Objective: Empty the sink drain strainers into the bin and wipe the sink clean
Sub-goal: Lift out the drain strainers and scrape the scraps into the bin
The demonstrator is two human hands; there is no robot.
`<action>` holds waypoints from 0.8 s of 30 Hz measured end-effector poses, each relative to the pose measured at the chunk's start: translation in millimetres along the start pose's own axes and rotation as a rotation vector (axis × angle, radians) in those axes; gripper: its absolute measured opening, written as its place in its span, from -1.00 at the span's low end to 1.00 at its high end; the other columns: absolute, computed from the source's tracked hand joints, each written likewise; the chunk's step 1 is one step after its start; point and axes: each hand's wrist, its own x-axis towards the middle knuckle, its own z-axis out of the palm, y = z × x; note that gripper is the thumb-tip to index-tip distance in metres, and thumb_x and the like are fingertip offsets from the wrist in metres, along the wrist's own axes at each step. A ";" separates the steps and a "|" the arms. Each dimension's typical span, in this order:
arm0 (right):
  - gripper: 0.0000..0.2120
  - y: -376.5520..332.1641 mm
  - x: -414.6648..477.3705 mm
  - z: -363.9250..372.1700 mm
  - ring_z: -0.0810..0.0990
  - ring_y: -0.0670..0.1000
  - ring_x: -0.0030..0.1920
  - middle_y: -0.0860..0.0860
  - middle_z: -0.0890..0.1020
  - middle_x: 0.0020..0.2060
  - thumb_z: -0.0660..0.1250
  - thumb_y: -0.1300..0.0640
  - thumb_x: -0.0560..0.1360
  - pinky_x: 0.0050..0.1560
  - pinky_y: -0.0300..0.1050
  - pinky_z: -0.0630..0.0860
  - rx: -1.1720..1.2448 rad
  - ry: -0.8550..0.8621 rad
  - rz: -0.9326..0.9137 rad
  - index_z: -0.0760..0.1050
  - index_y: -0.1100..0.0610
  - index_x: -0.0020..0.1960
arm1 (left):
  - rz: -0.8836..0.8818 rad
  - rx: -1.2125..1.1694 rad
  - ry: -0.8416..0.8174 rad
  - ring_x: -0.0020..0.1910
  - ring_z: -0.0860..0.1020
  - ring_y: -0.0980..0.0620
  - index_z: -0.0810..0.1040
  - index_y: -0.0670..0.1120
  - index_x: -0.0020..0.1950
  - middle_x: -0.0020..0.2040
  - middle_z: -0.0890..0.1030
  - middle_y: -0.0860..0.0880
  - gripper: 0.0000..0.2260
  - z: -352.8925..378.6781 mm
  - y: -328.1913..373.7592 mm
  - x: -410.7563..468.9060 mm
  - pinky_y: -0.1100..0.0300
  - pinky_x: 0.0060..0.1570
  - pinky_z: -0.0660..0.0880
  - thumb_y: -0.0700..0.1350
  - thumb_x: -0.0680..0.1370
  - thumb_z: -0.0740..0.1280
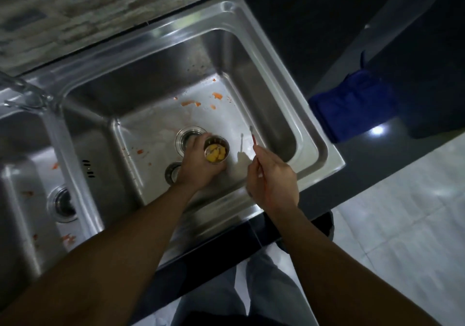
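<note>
My left hand (197, 164) grips a round steel drain strainer (217, 151) holding yellow food scraps, lifted just over the open drain hole (187, 137) of the right sink basin (276, 114). My right hand (271, 179) holds a thin red-handled brush (254, 140) upright, its tip beside the strainer. Another round metal piece (172, 172) lies on the basin floor, half hidden under my left hand. Orange smears (192, 103) stain the basin floor. The left basin (30, 174) has its own drain (63, 203) and orange bits.
A blue cloth (352, 104) lies on the dark counter (314, 11) to the right of the sink. The faucet (22, 91) rises at the back left between the basins. Pale floor tiles (402, 212) show at the lower right. No bin is in view.
</note>
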 end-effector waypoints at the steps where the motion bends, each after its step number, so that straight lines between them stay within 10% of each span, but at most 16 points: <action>1: -0.69 -1.2 2.1 -2.4 0.52 -0.10 -0.35 -0.08 0.61 -0.23 0.11 0.08 0.61 -0.19 -0.05 0.64 0.036 0.021 0.035 0.58 -0.01 0.21 | 0.010 -0.009 0.033 0.28 0.40 0.09 0.39 0.06 0.42 0.38 0.40 -0.04 -0.28 -2.0 7.8 -6.0 0.05 0.29 0.48 -0.01 0.30 0.57; 10: -0.72 41.2 -52.1 -85.3 0.63 -0.30 -0.17 -0.26 0.69 -0.08 0.29 0.29 0.59 -0.05 -0.45 0.51 0.440 0.531 0.084 0.63 0.17 0.26 | 0.161 -0.079 0.128 0.10 0.46 0.23 0.44 0.14 0.32 0.17 0.46 0.12 -0.30 9.3 119.1 -49.1 0.66 0.00 0.30 0.04 0.21 0.59; 24: -0.73 157.4 -170.5 -178.4 0.73 -0.03 0.07 0.06 0.73 0.06 0.28 0.18 0.62 0.14 0.09 0.65 0.550 0.826 0.514 0.63 0.22 0.25 | 0.511 -0.050 -0.316 0.22 0.51 0.11 0.45 0.03 0.35 0.23 0.50 0.07 -0.24 155.8 235.5 -130.9 0.14 0.23 0.52 -0.08 0.19 0.63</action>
